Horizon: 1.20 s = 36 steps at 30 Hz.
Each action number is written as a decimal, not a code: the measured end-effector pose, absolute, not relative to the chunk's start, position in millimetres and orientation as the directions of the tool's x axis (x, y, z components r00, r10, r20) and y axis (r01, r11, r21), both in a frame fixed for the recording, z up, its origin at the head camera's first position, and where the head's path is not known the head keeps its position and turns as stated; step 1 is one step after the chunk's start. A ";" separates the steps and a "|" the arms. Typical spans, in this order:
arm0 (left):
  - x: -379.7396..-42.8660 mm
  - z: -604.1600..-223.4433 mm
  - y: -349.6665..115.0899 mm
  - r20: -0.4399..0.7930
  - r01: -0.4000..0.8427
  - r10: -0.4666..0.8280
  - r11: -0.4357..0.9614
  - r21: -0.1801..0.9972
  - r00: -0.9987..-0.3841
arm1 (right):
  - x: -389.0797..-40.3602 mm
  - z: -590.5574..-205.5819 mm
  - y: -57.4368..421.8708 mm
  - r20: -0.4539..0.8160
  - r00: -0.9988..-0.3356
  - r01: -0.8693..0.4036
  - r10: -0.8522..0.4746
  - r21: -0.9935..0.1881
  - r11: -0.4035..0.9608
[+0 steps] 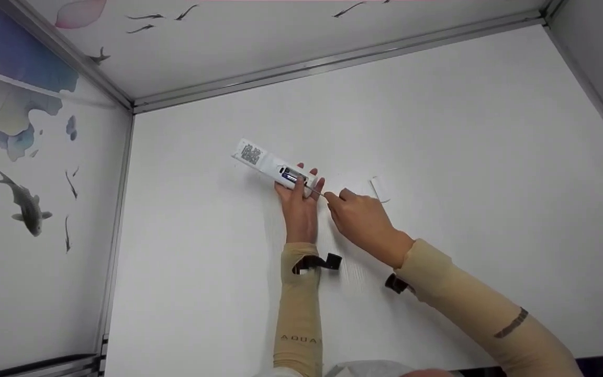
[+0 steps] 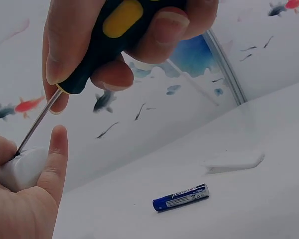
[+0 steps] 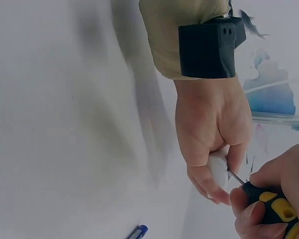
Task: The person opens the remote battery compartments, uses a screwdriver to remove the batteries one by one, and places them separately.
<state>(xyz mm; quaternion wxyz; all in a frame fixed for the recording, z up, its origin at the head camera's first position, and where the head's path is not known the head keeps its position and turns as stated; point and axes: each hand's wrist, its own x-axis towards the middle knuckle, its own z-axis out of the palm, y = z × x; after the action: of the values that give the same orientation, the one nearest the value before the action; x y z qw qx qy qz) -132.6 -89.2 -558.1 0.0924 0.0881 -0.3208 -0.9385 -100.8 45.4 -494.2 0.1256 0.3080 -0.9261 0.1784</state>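
A white remote control [image 1: 267,165] lies across my left hand [image 1: 301,214], which grips it near its lower end with the thumb over the back. Its battery compartment is uncovered, and a blue battery [image 1: 291,177] shows inside. My right hand [image 1: 361,220] holds a screwdriver [image 2: 122,20] by its dark green and yellow handle. The thin metal shaft points down at the end of the remote, its tip right at the compartment edge beside my left thumb. In the left wrist view, a loose blue and silver battery [image 2: 182,197] lies on the table.
To the right of my hands, a white battery cover [image 1: 378,189] rests on the white table [image 1: 464,157]. Printed wall panels [image 1: 228,42] with metal edge rails stand at the back and left. Black wrist cameras [image 1: 333,261] are strapped over both sleeves.
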 end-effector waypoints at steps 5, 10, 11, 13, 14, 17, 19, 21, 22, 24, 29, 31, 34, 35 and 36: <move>-132.4 -557.4 -91.8 -0.103 0.125 -0.230 -0.792 0.597 -0.968 | -100.2 -499.7 44.4 0.378 -0.770 -0.623 -0.514 -0.271 0.734; -131.4 -558.5 -93.8 -0.105 0.120 -0.224 -0.798 0.591 -0.969 | -99.0 -507.6 44.4 0.417 -0.754 -0.637 -0.508 -0.275 0.720; -131.3 -558.7 -93.9 -0.106 0.120 -0.224 -0.797 0.592 -0.969 | -98.9 -509.7 44.7 0.424 -0.750 -0.641 -0.507 -0.275 0.717; -130.4 -558.4 -93.6 -0.110 0.117 -0.225 -0.796 0.595 -0.968 | -98.6 -513.3 44.9 0.436 -0.746 -0.645 -0.504 -0.281 0.711; -130.0 -558.0 -92.3 -0.112 0.114 -0.224 -0.793 0.599 -0.968 | -98.9 -515.0 44.9 0.440 -0.745 -0.645 -0.501 -0.283 0.710; -128.7 -556.5 -85.9 -0.102 0.090 -0.199 -0.768 0.634 -0.975 | -100.0 -517.6 45.7 0.449 -0.750 -0.639 -0.486 -0.305 0.706; -128.2 -555.4 -81.4 -0.095 0.078 -0.184 -0.751 0.656 -0.978 | -100.9 -518.2 46.6 0.454 -0.755 -0.634 -0.473 -0.319 0.705; -128.4 -555.3 -79.2 -0.091 0.075 -0.180 -0.743 0.665 -0.979 | -101.7 -518.7 47.6 0.455 -0.757 -0.632 -0.468 -0.330 0.701; -128.5 -555.1 -79.2 -0.094 0.075 -0.182 -0.748 0.660 -0.979 | -101.9 -519.0 48.0 0.458 -0.756 -0.634 -0.468 -0.333 0.698; -128.8 -554.9 -80.1 -0.099 0.081 -0.191 -0.754 0.652 -0.977 | -102.2 -519.6 48.5 0.459 -0.754 -0.637 -0.470 -0.332 0.696; -130.4 -553.5 -83.7 -0.125 0.069 -0.188 -0.773 0.631 -0.974 | -104.5 -518.0 50.4 0.452 -0.757 -0.635 -0.472 -0.341 0.693; -131.0 -552.7 -85.6 -0.134 0.069 -0.195 -0.777 0.625 -0.972 | -105.4 -516.5 52.6 0.447 -0.765 -0.627 -0.464 -0.352 0.695; -131.0 -551.6 -89.2 -0.140 0.078 -0.203 -0.790 0.609 -0.969 | -106.6 -514.4 57.5 0.442 -0.780 -0.609 -0.442 -0.376 0.699; -130.9 -551.0 -90.3 -0.140 0.079 -0.204 -0.792 0.605 -0.969 | -107.2 -513.8 59.4 0.444 -0.785 -0.603 -0.433 -0.383 0.700; -130.8 -550.5 -91.2 -0.134 0.083 -0.202 -0.797 0.598 -0.970 | -107.8 -513.5 61.3 0.447 -0.788 -0.598 -0.425 -0.386 0.702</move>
<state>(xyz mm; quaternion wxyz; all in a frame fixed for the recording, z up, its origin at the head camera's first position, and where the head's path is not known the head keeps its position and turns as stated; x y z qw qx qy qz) -130.8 -91.2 -550.5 0.0753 0.0960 -0.3095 -0.9430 -107.8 61.3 -513.5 0.1642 0.2815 -0.9079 0.2637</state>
